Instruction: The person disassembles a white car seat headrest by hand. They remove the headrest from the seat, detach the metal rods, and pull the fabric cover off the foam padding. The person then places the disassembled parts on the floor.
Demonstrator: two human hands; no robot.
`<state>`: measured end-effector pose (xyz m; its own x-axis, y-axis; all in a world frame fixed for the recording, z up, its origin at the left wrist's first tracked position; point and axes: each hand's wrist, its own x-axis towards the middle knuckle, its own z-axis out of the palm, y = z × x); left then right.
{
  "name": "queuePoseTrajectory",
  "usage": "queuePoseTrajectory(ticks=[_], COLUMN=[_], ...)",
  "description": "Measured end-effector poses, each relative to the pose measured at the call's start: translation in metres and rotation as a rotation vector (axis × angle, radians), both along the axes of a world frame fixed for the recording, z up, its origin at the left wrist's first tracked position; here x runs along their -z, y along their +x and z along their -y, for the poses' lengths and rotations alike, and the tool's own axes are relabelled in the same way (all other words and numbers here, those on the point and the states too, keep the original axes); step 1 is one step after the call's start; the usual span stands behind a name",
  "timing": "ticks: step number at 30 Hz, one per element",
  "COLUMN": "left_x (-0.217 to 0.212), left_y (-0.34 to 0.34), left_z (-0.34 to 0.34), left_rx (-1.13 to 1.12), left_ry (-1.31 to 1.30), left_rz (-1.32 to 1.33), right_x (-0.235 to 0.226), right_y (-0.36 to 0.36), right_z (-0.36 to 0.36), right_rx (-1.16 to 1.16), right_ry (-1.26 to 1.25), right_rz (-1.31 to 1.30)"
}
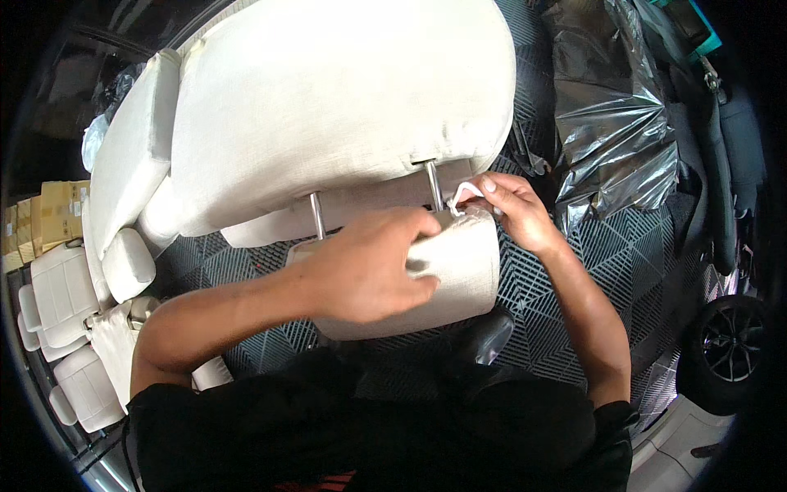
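A cream fabric headrest (463,283) hangs below the large cream car seat back (344,90), joined to it by two metal posts (318,216). My left hand (369,266) is over the headrest's front, thumb and fingers curved apart with nothing visible between them. At the headrest's right corner, beside the right-hand post, my right hand (520,209) pinches a thin white strip (466,190) between thumb and fingers. The strip's lower end meets a crumpled, shiny patch of the cover there. Whether my left fingertips touch the fabric, I cannot tell.
Black plastic sheeting (615,123) lies on the grid-patterned floor mat (549,279) at the right. A wheel (730,344) stands at the far right. More cream seats (65,295) and cardboard boxes (61,213) are at the left. A dark shoe (494,334) shows below the headrest.
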<state>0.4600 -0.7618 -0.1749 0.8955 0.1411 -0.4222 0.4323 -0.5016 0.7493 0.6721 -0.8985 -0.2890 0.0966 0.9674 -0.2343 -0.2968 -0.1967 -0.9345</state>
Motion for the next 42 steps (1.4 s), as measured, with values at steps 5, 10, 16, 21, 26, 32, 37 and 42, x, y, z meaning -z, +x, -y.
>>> queuePoseTrajectory(ticks=[5, 10, 16, 21, 26, 32, 37, 42], left_x=[-0.003, 0.007, 0.011, 0.018, 0.021, 0.044, 0.061, 0.057], left_y=[-0.021, -0.035, -0.100, -0.111, -0.112, -0.117, -0.136, -0.143], left_z=[0.008, 0.004, -0.035, -0.034, -0.043, -0.027, -0.014, -0.021], left_rx=[0.140, 0.124, -0.028, -0.086, -0.060, 0.014, 0.032, -0.159], left_ry=[0.175, 0.220, 0.365, 0.382, 0.374, 0.470, 0.533, 0.442], left_rz=[0.331, 0.300, -0.019, 0.064, 0.083, 0.285, 0.488, 0.534], right_x=[0.014, 0.012, 0.012, 0.016, 0.009, -0.009, -0.047, -0.071], right_y=[-0.007, -0.020, -0.026, -0.016, -0.020, -0.004, -0.011, -0.028], right_z=[-0.007, -0.004, -0.005, -0.031, -0.013, -0.004, -0.003, -0.007], right_rx=[0.041, 0.176, 0.341, 0.212, 0.297, 0.056, -0.151, -0.295], right_ry=[0.071, 0.195, 0.246, 0.228, 0.300, 0.370, 0.217, 0.293], right_rz=[-0.074, 0.164, 0.186, 0.105, 0.408, 0.623, 0.959, 1.165])
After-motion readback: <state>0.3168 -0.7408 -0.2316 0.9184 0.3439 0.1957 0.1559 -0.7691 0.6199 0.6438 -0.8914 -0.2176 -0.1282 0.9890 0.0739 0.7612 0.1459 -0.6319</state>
